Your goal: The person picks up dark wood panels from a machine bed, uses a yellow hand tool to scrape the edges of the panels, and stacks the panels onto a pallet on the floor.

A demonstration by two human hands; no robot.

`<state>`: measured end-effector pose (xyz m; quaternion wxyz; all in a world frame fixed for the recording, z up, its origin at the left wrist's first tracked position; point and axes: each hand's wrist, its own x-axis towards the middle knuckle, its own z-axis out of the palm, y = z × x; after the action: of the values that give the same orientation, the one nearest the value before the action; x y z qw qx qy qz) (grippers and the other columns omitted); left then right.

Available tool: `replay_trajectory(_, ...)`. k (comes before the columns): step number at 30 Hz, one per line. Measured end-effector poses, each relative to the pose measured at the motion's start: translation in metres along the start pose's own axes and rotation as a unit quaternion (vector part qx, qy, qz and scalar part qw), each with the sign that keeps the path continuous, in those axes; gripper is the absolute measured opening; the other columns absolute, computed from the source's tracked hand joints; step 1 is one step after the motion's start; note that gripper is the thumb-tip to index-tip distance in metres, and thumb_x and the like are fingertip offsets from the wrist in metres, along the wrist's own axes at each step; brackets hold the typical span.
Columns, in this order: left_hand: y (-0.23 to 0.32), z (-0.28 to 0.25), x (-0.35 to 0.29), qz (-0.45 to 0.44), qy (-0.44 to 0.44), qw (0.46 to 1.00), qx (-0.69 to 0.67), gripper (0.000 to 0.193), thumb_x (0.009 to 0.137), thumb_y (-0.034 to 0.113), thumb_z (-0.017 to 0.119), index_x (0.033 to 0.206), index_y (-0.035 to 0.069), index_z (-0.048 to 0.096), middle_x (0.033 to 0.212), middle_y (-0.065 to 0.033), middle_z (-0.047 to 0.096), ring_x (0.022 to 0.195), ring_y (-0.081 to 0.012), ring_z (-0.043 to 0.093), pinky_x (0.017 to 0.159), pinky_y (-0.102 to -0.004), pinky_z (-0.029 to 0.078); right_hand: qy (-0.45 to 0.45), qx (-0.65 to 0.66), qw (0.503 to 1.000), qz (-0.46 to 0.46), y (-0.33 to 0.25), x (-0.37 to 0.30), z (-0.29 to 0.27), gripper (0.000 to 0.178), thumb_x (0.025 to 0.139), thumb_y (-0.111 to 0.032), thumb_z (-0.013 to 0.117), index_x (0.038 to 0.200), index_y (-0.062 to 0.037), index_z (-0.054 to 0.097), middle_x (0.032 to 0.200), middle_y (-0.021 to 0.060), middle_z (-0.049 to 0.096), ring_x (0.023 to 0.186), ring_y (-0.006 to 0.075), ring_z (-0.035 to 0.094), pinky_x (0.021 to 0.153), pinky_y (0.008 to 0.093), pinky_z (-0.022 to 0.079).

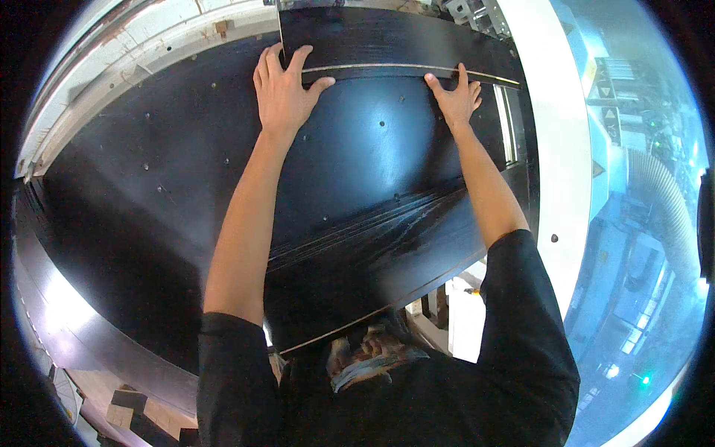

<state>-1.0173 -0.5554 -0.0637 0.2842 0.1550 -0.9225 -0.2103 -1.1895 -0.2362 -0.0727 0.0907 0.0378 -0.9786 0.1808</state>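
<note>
A dark flat board (387, 37) with a pale thin near edge lies at the far end of a large black worktop (223, 194). My left hand (281, 93) is at the board's near left corner, fingers spread, with the index finger reaching past the pale edge and the thumb stretched out to the right just below it. Toward the board's right end, my right hand (456, 100) touches the same edge. Its index finger points forward over the edge, its thumb is apart to the left, and the other fingers are loosely bent. Neither hand wraps around the board.
A white machine frame (555, 149) runs along the right, with a blue-tinted area and a ribbed hose (659, 186) beyond it. A pale rail (97, 93) borders the far left. Wood offcuts (130, 406) lie at lower left. Metal parts (477, 15) stand behind the board.
</note>
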Motion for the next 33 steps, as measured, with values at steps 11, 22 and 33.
replay_trajectory(11, 0.005, -0.004, 0.000, -0.023, 0.024, 0.999, -0.010, 0.072, 0.069, 0.052, 0.084, 0.123, 0.012, 0.056, 0.123, -0.0162, 0.050, 0.122, -0.0370, 0.045, 0.103, -0.0494, 0.041, 0.001, -0.029, 1.000, -0.003, 0.004, 0.003, 0.000, 0.117, 0.065, -0.085, 0.066, 0.155, -0.0194, 0.032, 0.153, 0.0419, 0.019, 0.148, 0.0500, 0.010, 0.118, 0.0607, 0.005)
replay_trajectory(22, 0.010, -0.011, 0.003, -0.046, 0.006, 0.999, -0.022, 0.072, 0.067, 0.049, 0.087, 0.121, 0.013, 0.057, 0.125, -0.0167, 0.049, 0.123, -0.0364, 0.045, 0.106, -0.0489, 0.038, 0.005, -0.021, 1.000, 0.004, -0.001, 0.002, -0.003, 0.114, 0.067, -0.084, 0.066, 0.155, -0.0191, 0.033, 0.153, 0.0424, 0.017, 0.149, 0.0500, 0.010, 0.119, 0.0599, 0.005)
replay_trajectory(33, 0.012, -0.014, 0.001, -0.042, -0.017, 0.999, -0.001, 0.074, 0.066, 0.051, 0.087, 0.119, 0.010, 0.056, 0.123, -0.0166, 0.051, 0.123, -0.0367, 0.045, 0.105, -0.0491, 0.038, 0.003, -0.032, 0.999, 0.003, -0.002, -0.003, -0.003, 0.113, 0.069, -0.085, 0.063, 0.155, -0.0187, 0.032, 0.153, 0.0434, 0.015, 0.148, 0.0521, 0.008, 0.118, 0.0613, 0.004)
